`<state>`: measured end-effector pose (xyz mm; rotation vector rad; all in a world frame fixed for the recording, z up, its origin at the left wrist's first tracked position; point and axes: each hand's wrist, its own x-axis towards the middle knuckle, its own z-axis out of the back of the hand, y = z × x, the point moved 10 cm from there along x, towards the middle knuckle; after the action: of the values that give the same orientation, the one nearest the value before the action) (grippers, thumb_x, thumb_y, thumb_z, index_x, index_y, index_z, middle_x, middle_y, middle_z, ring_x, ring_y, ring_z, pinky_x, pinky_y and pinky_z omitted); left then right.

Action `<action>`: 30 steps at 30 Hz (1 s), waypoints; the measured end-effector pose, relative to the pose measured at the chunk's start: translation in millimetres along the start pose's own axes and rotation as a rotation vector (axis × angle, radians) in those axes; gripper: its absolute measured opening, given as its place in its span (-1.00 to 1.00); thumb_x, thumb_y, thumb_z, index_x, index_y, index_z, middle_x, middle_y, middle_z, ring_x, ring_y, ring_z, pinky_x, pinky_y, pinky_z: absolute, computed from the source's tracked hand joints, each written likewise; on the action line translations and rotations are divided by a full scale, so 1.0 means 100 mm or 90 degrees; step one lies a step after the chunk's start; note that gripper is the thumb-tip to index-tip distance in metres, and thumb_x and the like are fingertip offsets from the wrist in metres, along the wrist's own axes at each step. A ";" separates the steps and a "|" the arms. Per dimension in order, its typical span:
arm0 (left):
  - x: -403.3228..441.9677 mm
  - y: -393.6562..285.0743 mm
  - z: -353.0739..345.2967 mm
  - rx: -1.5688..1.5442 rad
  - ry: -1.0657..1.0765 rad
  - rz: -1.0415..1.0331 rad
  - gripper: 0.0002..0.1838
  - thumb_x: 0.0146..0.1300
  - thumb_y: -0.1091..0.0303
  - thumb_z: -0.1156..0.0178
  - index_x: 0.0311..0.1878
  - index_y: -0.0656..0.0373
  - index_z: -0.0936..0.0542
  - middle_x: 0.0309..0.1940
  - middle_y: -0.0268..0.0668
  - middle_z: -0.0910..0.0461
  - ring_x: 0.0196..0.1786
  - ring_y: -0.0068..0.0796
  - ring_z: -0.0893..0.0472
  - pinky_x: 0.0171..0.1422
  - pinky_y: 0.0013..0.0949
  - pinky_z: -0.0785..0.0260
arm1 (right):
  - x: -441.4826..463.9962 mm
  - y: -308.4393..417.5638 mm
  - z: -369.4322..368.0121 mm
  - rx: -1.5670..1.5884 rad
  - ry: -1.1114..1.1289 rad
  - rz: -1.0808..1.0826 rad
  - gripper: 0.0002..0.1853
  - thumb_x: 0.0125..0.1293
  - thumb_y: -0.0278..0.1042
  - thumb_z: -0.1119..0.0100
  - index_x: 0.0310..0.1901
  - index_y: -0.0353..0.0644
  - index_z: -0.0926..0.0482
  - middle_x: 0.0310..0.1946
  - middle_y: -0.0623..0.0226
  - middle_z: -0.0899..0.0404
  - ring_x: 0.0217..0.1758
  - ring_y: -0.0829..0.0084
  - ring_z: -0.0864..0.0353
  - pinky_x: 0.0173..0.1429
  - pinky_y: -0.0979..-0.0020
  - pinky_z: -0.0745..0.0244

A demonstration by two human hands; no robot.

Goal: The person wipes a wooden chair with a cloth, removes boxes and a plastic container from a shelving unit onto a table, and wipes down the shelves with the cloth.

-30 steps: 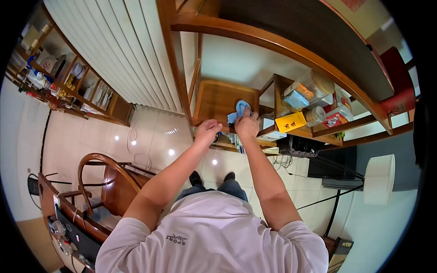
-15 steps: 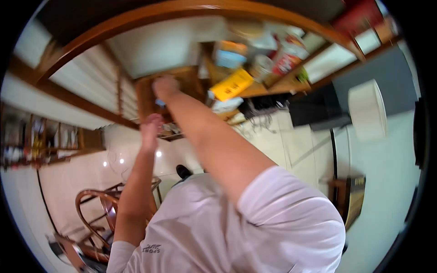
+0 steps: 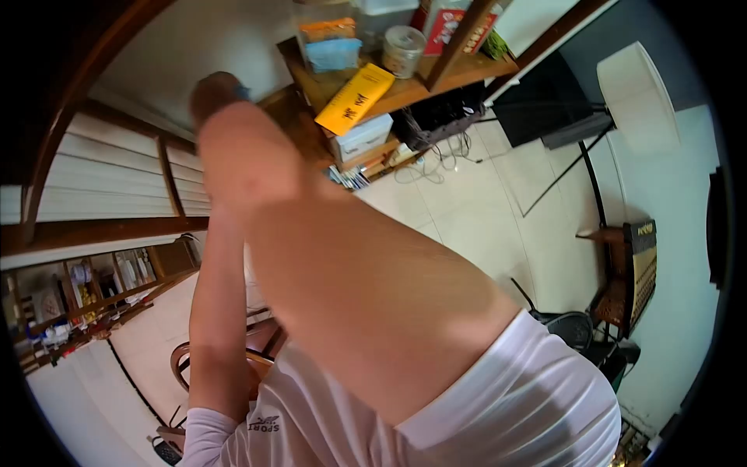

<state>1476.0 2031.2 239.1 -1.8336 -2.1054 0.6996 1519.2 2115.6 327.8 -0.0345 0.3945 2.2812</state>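
My right arm reaches up and across to the upper left. At its end my right hand [image 3: 215, 92] looks rounded and closed, dark and slightly blurred, in front of the pale wall. A small blue bit [image 3: 242, 93] shows at its side; what it belongs to I cannot make out. Beneath the right arm runs my left forearm [image 3: 220, 303]; the left hand itself is hidden behind the right arm. A brown wooden surface [image 3: 299, 124] lies just right of the right hand, partly covered by the arm.
A wooden shelf [image 3: 412, 95] holds a yellow box [image 3: 355, 100], a clear jar [image 3: 404, 51] and blue and orange packets. Below are a white box [image 3: 364, 138], a dark basket [image 3: 440, 117] and loose cables. A white-shaded floor lamp [image 3: 636, 97] stands right, a chair lower left.
My right hand has moved up and left, its forearm now nearer the camera. The left hand has gone out of sight behind it. The view has shifted and turned.
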 end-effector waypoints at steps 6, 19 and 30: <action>0.14 0.31 0.02 0.012 -0.180 0.156 -0.65 0.55 0.06 -0.01 0.16 0.09 -0.55 0.12 -0.29 -0.63 0.16 -0.24 -0.61 0.18 -0.10 -0.55 | -0.25 0.10 0.06 0.065 -0.060 -0.007 -0.68 0.46 -0.29 -0.03 0.06 -0.17 -0.71 0.23 -0.02 -0.61 0.26 0.06 -0.63 0.30 0.13 -0.56; -0.27 -0.40 0.45 0.638 -0.492 -0.206 -0.46 0.39 0.30 -0.24 0.36 0.35 -0.46 0.19 -0.07 -0.61 0.22 -0.17 -0.59 0.32 -0.19 -0.41 | -0.30 -0.58 -0.37 -0.018 -0.255 -0.161 -0.61 0.41 -0.34 -0.10 0.26 -0.11 -0.49 0.21 0.11 -0.44 0.24 0.02 -0.46 0.14 -0.01 -0.60; -0.33 -0.69 0.32 0.525 -0.366 -0.262 -0.36 0.40 0.42 0.09 0.52 0.51 -0.22 0.37 -0.01 -0.44 0.38 -0.21 -0.44 0.50 -0.31 -0.21 | 0.41 0.58 -0.65 0.067 -0.122 0.127 -0.57 0.29 -0.29 -0.32 0.21 0.18 -0.66 0.21 0.39 -0.53 0.39 0.24 -0.40 0.28 0.09 -0.46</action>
<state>1407.2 1987.1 251.1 -0.7830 -1.9074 1.7747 1442.3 2089.7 276.1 0.2864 0.4317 2.4287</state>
